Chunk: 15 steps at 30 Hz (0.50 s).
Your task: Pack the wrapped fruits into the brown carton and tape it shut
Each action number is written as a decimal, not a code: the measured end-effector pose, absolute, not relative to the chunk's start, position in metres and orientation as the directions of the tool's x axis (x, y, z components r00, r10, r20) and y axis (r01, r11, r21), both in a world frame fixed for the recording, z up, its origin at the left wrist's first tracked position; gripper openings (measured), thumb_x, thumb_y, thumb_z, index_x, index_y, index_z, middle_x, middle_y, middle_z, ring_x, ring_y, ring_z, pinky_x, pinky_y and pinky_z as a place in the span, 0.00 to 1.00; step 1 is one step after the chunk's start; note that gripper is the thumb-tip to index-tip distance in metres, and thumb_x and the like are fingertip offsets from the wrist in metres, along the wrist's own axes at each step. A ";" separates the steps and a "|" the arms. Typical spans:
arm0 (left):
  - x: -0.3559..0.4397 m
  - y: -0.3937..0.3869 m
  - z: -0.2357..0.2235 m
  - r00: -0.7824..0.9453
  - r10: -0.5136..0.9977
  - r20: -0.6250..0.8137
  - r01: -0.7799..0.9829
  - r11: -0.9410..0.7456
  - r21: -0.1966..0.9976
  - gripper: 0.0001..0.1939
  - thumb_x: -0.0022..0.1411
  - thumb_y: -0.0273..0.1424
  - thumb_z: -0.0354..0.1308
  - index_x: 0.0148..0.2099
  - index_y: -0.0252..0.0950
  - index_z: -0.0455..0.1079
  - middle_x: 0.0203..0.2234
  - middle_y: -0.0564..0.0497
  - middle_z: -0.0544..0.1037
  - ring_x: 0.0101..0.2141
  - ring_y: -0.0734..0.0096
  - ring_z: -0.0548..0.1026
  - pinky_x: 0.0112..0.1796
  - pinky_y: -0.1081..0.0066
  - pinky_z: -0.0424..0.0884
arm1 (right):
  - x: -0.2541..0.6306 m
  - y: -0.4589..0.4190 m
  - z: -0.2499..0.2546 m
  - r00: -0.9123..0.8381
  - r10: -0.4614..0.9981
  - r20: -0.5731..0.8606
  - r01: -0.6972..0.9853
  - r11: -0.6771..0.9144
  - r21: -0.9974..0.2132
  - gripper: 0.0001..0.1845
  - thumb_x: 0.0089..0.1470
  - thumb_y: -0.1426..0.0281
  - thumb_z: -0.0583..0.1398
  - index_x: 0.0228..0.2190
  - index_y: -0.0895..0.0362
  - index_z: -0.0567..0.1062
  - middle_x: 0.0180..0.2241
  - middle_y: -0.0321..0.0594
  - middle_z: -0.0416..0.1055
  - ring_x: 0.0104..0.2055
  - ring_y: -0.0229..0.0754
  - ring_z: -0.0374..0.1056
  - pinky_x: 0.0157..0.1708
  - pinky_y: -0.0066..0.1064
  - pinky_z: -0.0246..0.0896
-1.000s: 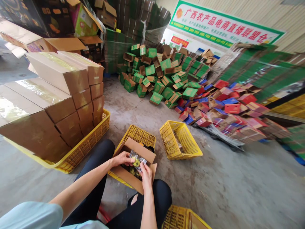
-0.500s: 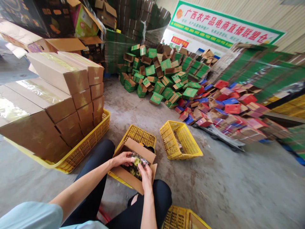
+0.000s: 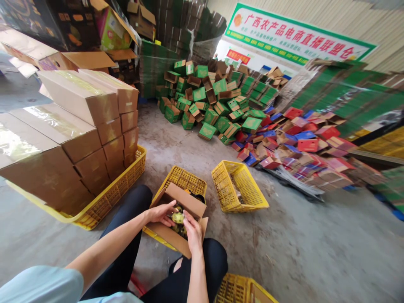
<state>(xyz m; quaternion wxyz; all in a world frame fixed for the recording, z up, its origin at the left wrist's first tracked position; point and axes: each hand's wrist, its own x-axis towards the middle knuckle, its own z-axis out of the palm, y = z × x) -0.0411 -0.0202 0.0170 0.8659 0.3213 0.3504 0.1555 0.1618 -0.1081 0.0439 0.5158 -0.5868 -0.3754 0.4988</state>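
An open brown cardboard box [image 3: 184,201] rests on my lap, over a yellow crate [image 3: 186,181]. Both hands reach into it. My left hand [image 3: 160,213] and my right hand [image 3: 193,230] pinch a small clear-wrapped yellow-green packet [image 3: 178,217] just inside the box opening. More dark and yellow packets lie in the box beneath it, partly hidden by my fingers.
A second yellow crate [image 3: 239,185] stands on the concrete floor to the right. Sealed brown cartons [image 3: 78,126] are stacked in a wide yellow crate [image 3: 110,195] at left. Piles of green boxes [image 3: 214,101] and red and blue boxes [image 3: 299,143] lie beyond. Another yellow crate [image 3: 243,290] sits by my right knee.
The packet has gone from above the box opening down into the box, with both hands following it lower.
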 end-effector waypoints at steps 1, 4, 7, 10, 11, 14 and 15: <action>-0.041 -0.021 0.016 0.706 0.513 -0.488 -0.045 0.721 0.692 0.44 0.48 0.66 0.67 0.51 0.33 0.77 0.46 0.40 0.81 0.36 0.58 0.82 0.38 0.64 0.76 | 0.162 -0.108 0.043 0.171 0.964 -0.203 -0.092 -0.190 -0.978 0.19 0.45 0.57 0.73 0.39 0.51 0.88 0.60 0.43 0.76 0.64 0.61 0.68 0.63 0.48 0.64; -0.039 -0.023 0.015 0.686 0.599 -0.412 -0.088 0.630 0.771 0.35 0.45 0.55 0.76 0.45 0.32 0.78 0.37 0.45 0.81 0.32 0.66 0.78 0.36 0.68 0.73 | 0.163 -0.108 0.038 0.124 0.964 -0.234 -0.171 -0.212 -0.962 0.19 0.45 0.59 0.73 0.41 0.49 0.88 0.67 0.41 0.67 0.69 0.61 0.61 0.66 0.48 0.59; -0.039 -0.022 0.016 0.644 0.683 -0.345 -0.161 0.562 0.811 0.32 0.46 0.50 0.77 0.46 0.32 0.79 0.36 0.47 0.80 0.30 0.72 0.75 0.34 0.72 0.70 | 0.165 -0.108 0.033 0.195 0.930 -0.311 -0.313 -0.241 -0.919 0.29 0.44 0.59 0.73 0.49 0.49 0.84 0.66 0.44 0.69 0.68 0.60 0.63 0.62 0.48 0.65; -0.040 -0.021 0.019 0.618 0.716 -0.324 -0.182 0.531 0.828 0.32 0.45 0.47 0.78 0.47 0.33 0.78 0.36 0.47 0.80 0.30 0.72 0.75 0.33 0.72 0.68 | 0.168 -0.108 0.030 0.285 0.873 -0.395 -0.412 -0.260 -0.873 0.35 0.43 0.54 0.73 0.54 0.49 0.81 0.63 0.47 0.73 0.63 0.59 0.70 0.56 0.47 0.71; -0.040 -0.022 0.020 0.619 0.715 -0.324 -0.173 0.527 0.832 0.32 0.44 0.46 0.79 0.48 0.32 0.78 0.36 0.47 0.80 0.30 0.72 0.75 0.33 0.72 0.68 | 0.168 -0.108 0.030 0.296 0.859 -0.419 -0.424 -0.275 -0.863 0.35 0.44 0.52 0.73 0.54 0.49 0.80 0.62 0.47 0.74 0.61 0.59 0.72 0.54 0.47 0.73; -0.041 -0.022 0.023 0.632 0.707 -0.317 -0.132 0.501 0.855 0.32 0.43 0.43 0.79 0.48 0.32 0.79 0.33 0.48 0.81 0.29 0.71 0.75 0.34 0.71 0.68 | 0.166 -0.109 0.031 0.245 0.864 -0.440 -0.386 -0.329 -0.862 0.35 0.46 0.50 0.72 0.54 0.49 0.79 0.58 0.47 0.77 0.57 0.58 0.75 0.48 0.44 0.76; -0.041 -0.023 0.024 0.633 0.708 -0.312 -0.123 0.490 0.863 0.32 0.43 0.43 0.79 0.47 0.32 0.79 0.33 0.48 0.80 0.29 0.71 0.75 0.34 0.72 0.68 | 0.165 -0.109 0.031 0.221 0.875 -0.430 -0.354 -0.339 -0.872 0.34 0.46 0.50 0.73 0.52 0.50 0.80 0.57 0.47 0.78 0.56 0.58 0.76 0.46 0.43 0.77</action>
